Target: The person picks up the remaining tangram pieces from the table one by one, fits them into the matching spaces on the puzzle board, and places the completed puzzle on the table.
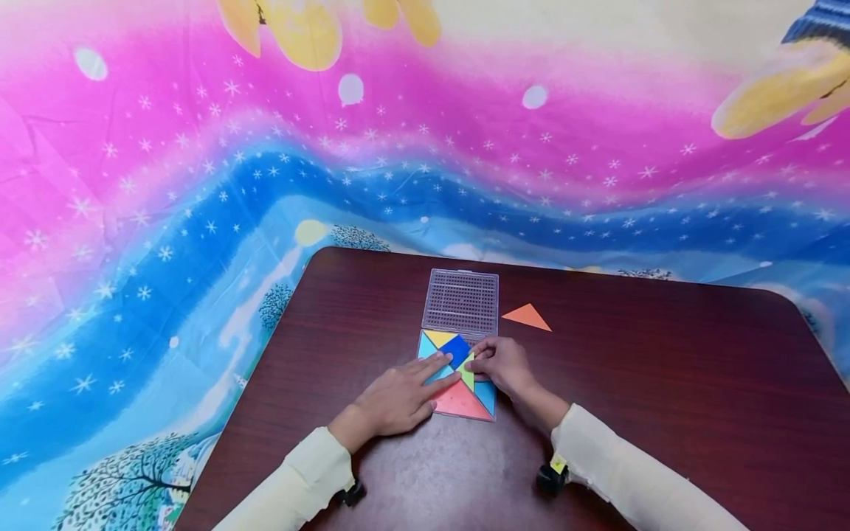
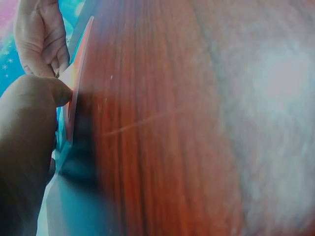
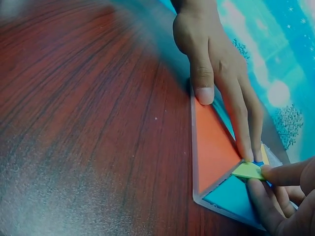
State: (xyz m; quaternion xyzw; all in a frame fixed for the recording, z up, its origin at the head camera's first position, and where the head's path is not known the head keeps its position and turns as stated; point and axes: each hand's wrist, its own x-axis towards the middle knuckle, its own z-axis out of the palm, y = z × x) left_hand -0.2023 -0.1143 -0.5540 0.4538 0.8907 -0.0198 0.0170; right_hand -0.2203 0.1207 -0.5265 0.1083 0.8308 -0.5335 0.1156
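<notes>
A clear plastic tangram case lies unfolded in front of me, its near half filled with coloured pieces. My right hand pinches a small light green triangle between thumb and index finger; the piece is tilted over its neighbours. Across the pieces rests my left hand, fingers extended, fingertips by the blue square and the green triangle, thumb on the large salmon triangle. A teal triangle fills the near right corner. A yellow triangle and a light blue one sit further left.
The case's grid-patterned half lies flat beyond the pieces. To its right, a loose orange triangle is on the dark wooden table. A colourful printed cloth hangs behind the table and along its left side.
</notes>
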